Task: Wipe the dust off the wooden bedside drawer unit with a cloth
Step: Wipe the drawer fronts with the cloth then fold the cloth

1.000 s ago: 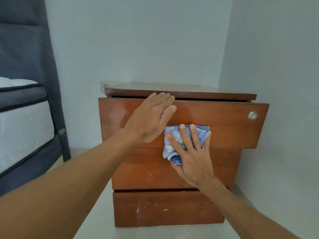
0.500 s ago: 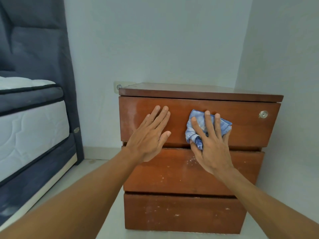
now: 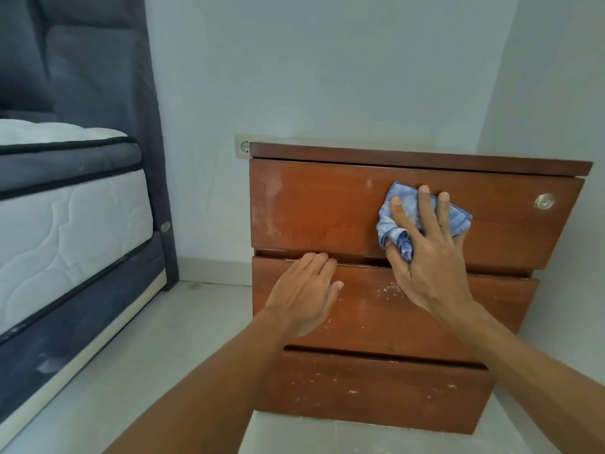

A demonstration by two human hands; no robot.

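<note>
The right hand (image 3: 429,257) presses a crumpled blue cloth (image 3: 406,224) flat against the top drawer front of the wooden drawer unit (image 3: 311,204), fingers spread over it. The left hand (image 3: 302,294) lies open, fingers together, on the middle drawer (image 3: 376,316). White specks dot the lower drawers. A bed (image 3: 72,217) stands to the left.

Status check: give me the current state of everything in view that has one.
Top drawer: closed, dusty at left.
Middle drawer: closed, speckled.
Bottom drawer: closed, speckled.
Cloth: bunched, pressed to top drawer.
Right hand: on cloth.
Left hand: flat, empty, on middle drawer.
</note>
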